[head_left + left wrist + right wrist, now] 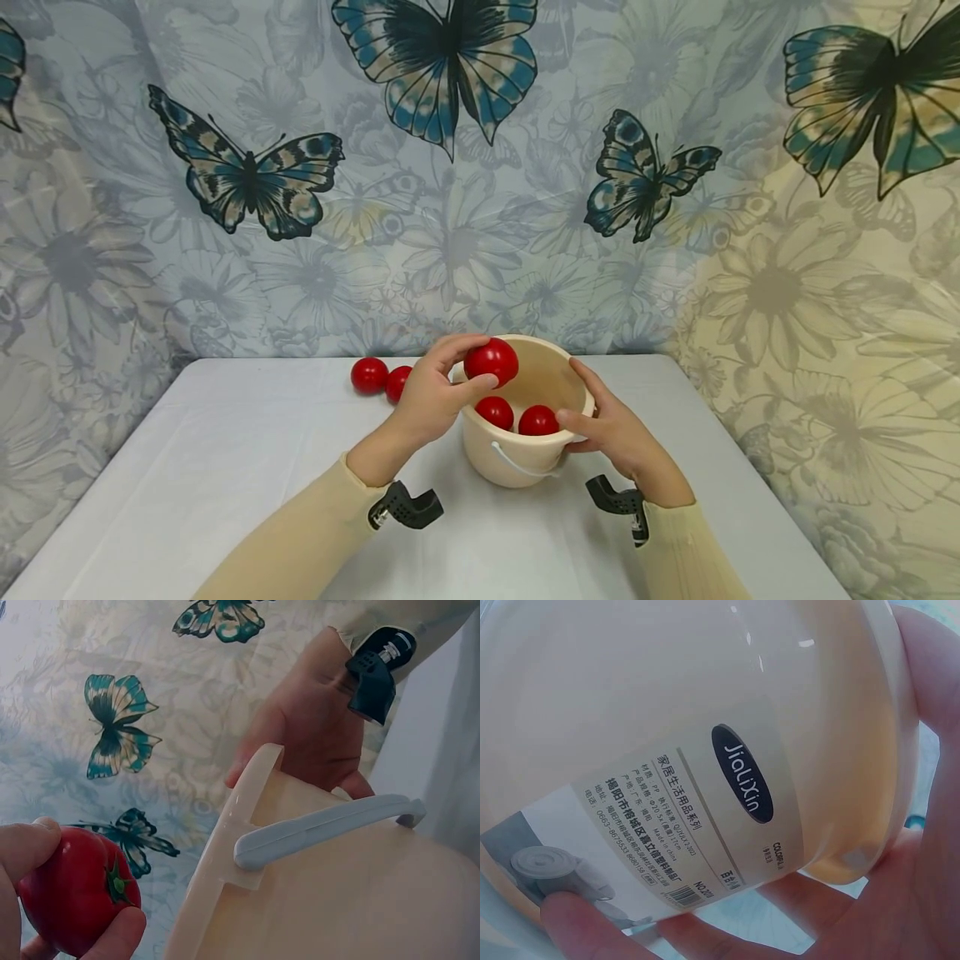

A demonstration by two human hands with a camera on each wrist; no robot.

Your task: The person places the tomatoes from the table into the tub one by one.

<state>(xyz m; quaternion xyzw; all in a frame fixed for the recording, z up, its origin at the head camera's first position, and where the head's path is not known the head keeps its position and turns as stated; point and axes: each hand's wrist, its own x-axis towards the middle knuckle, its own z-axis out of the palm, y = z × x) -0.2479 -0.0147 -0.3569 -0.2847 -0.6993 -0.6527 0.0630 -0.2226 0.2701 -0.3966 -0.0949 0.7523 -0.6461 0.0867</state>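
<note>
A cream bucket [498,462] stands tilted on the table, its opening facing the camera, with two red tomatoes [494,412] [538,421] inside. My left hand [431,396] pinches another tomato [491,362] between thumb and fingers over the bucket's left rim; its green stem shows in the left wrist view, where the tomato [79,889] is beside the bucket [360,892]. My right hand [618,429] grips the bucket's right side, thumb at the rim. In the right wrist view, fingers [592,930] lie against the labelled wall of the bucket [817,735].
Two more red tomatoes [369,376] [399,384] lie at the back of the white table [225,467], left of the bucket; my left hand partly covers one. A butterfly-patterned cloth [465,250] hangs behind the table. The pale bucket handle [521,467] hangs down in front.
</note>
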